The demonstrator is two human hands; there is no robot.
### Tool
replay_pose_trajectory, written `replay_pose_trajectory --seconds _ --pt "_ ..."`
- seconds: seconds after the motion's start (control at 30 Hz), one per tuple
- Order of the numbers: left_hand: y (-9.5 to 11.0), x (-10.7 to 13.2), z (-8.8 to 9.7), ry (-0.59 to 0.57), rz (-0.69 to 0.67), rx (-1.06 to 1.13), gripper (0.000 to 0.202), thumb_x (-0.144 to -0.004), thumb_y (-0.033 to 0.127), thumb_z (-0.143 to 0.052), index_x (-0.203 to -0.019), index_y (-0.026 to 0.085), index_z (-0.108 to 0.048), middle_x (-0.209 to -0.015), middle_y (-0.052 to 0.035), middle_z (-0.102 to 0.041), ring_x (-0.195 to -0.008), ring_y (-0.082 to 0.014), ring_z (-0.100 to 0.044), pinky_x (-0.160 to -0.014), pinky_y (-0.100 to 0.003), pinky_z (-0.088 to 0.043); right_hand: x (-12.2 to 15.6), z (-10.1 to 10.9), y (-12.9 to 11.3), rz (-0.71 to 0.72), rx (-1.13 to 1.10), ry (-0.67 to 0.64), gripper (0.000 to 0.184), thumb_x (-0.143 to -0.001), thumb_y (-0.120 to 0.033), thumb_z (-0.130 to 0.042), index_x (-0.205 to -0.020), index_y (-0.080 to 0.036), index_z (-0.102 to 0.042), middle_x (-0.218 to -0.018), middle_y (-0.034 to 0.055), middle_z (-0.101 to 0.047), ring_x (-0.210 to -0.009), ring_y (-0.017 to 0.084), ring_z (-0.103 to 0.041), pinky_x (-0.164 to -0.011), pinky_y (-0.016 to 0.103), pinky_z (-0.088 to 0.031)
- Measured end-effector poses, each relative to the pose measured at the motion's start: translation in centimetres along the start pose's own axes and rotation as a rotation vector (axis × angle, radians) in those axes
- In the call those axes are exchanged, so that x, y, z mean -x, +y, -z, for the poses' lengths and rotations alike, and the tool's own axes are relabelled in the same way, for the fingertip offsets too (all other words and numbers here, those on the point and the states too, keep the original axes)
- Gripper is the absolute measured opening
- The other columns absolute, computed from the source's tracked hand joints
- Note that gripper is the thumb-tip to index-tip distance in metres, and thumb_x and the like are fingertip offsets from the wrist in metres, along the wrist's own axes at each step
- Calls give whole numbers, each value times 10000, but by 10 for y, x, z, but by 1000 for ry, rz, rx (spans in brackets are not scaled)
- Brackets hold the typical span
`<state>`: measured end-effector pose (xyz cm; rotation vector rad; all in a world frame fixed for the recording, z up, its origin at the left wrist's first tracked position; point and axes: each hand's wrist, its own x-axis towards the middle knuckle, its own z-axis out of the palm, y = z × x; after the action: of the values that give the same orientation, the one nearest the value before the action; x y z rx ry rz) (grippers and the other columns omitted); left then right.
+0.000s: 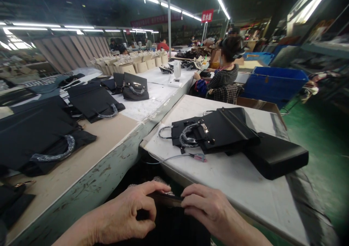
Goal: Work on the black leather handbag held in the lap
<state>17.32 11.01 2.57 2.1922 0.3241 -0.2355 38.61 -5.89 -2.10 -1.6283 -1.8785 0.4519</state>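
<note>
Currently my right grip (208, 206) pinches one black bag (181, 226); whether my left grip (129, 209) holds it, I cannot tell. Leftward, I count three plastic-wrapped handles (71, 144).

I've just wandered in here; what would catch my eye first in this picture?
Probably the two bare hands front and centre, the left hand and right hand at the edge of a black item. Just beyond, black handbags with plastic-wrapped handles lie piled on the white table. Farther back on the right, a bright blue bin stands out.
</note>
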Motion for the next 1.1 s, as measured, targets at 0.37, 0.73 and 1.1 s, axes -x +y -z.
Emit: replay_pose_trajectory --seconds 0.37,0.73,1.1 --pt "-8 -6 0 41 -18 37 128 -773 68 -620 -696 169 -607 -1375 -8 -520 -1088 -177 -607 -959 -258 -422 3 -2 -2 -9 12 -56 123 -863 -98 -670 -843 -188 -589 -883 16 -642 -791 175 -606 -688 271 -466" --pt "4 -5 5 138 19 77 185 -781 32 -577 -664 166 -527 -1023 -3 -633 -881 -123 -598 -786 -221 -436 23 -49 5 -465 -456 363 139 -847 -322 -706 -755 -226 -666 -859 -11 -744 -790 178 -705 -754 240 -552" --pt "-9 -9 -2 209 8 33 177 -783 54 -572 -660 169 -517 -945 8 -659 -844 -116 -608 -783 -219 -435 16 -56 1 -481 -521 425 167 -863 -346 -671 -844 -216 -569 -749 -10 -679 -690 151 -651 -665 234 -532"
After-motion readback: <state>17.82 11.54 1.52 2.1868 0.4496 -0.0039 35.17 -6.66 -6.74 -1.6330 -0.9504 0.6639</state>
